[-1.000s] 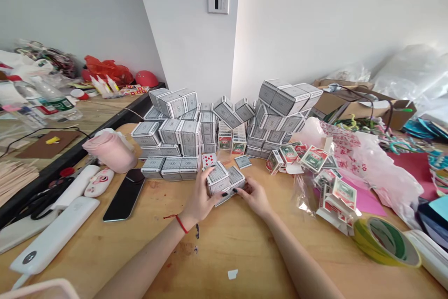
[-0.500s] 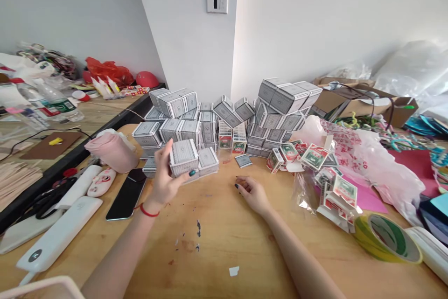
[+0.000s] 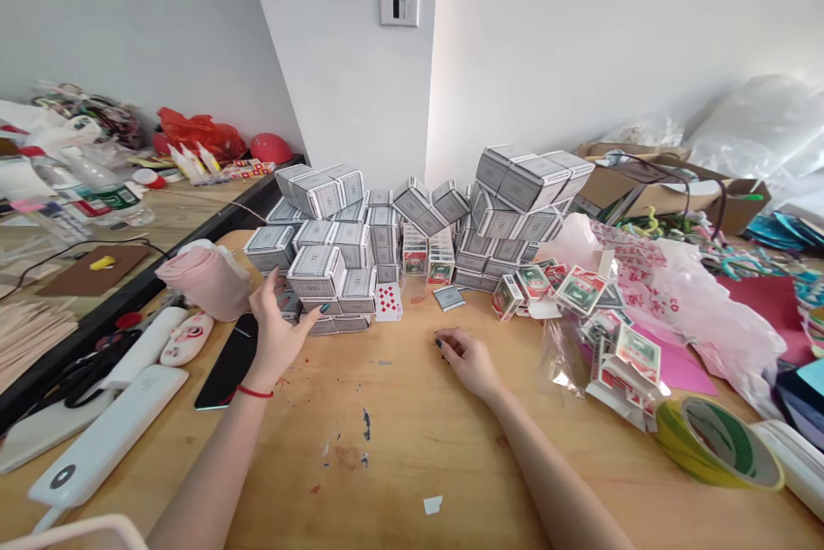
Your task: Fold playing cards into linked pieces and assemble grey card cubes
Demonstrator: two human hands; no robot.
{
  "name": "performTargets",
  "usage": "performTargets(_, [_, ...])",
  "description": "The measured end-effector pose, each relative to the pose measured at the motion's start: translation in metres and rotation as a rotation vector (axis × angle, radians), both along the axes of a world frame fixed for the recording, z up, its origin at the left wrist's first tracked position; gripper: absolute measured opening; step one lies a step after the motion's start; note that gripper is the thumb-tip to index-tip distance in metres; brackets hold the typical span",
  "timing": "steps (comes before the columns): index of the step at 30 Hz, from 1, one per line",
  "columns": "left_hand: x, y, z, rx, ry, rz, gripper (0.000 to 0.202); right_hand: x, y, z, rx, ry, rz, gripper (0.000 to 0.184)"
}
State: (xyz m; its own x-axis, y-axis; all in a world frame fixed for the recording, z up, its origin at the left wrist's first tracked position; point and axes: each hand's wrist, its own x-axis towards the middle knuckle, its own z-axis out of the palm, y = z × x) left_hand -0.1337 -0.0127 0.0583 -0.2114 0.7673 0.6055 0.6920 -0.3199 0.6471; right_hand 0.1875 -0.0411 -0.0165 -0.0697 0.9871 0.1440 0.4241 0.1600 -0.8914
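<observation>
A block of playing cards point(image 3: 315, 271) with grey patterned backs sits on top of the front left stack of card blocks point(image 3: 357, 286). My left hand point(image 3: 283, 335) is at that stack's left front corner, with thumb and fingers apart around it; whether it still touches the cards I cannot tell. Beside the stack a red diamonds card point(image 3: 388, 301) lies face up. My right hand point(image 3: 467, 357) rests on the table, its fingers loosely bent and nothing seen in them. In front of the rear stacks lies a small grey-backed card packet point(image 3: 449, 298).
More card stacks point(image 3: 515, 181) stand along the wall. Card boxes point(image 3: 579, 288), a plastic bag point(image 3: 682, 301) and a yellow tape roll point(image 3: 717, 443) lie at right. On the left are a phone point(image 3: 228, 365), a white power bank point(image 3: 109, 434) and a pink roll point(image 3: 206, 275).
My left hand has moved left and set the card blocks onto the front left stack, its grip loosened. The face-up card now shows beside it. My right hand has hardly moved.
</observation>
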Motion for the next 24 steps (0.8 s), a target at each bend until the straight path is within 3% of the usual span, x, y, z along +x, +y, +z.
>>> performTargets(4, [0.004, -0.012, 0.001, 0.107, 0.109, 0.126, 0.073, 0.001, 0.000, 0.000, -0.017, -0.008, 0.009, 0.027])
performTargets(7, [0.025, -0.029, 0.004, 0.299, 0.174, 0.095, 0.054, 0.001, -0.001, 0.000, -0.011, -0.025, 0.022, 0.026])
performTargets(9, [0.048, -0.042, 0.005, 0.334, 0.222, -0.077, 0.042, 0.001, -0.001, 0.000, -0.004, -0.036, 0.022, 0.025])
performTargets(12, [0.088, -0.051, 0.001, 0.018, 0.298, -0.446, 0.034, 0.001, -0.001, 0.001, 0.005, -0.056, 0.013, 0.026])
performTargets(14, [0.111, -0.045, -0.010, -0.168, 0.341, -0.565, 0.042, 0.001, -0.001, 0.002, 0.015, -0.068, 0.011, 0.026])
performTargets(16, [0.127, -0.030, -0.025, -0.238, 0.402, -0.533, 0.052, 0.000, -0.002, 0.002, 0.024, -0.076, 0.011, 0.027])
performTargets(20, [0.143, 0.006, -0.056, -0.355, 0.524, -0.245, 0.065, 0.000, -0.002, 0.002, 0.024, -0.085, 0.002, 0.026])
performTargets(24, [0.146, 0.013, -0.070, -0.396, 0.628, -0.160, 0.064, 0.000, -0.002, 0.000, 0.053, -0.063, -0.023, 0.025])
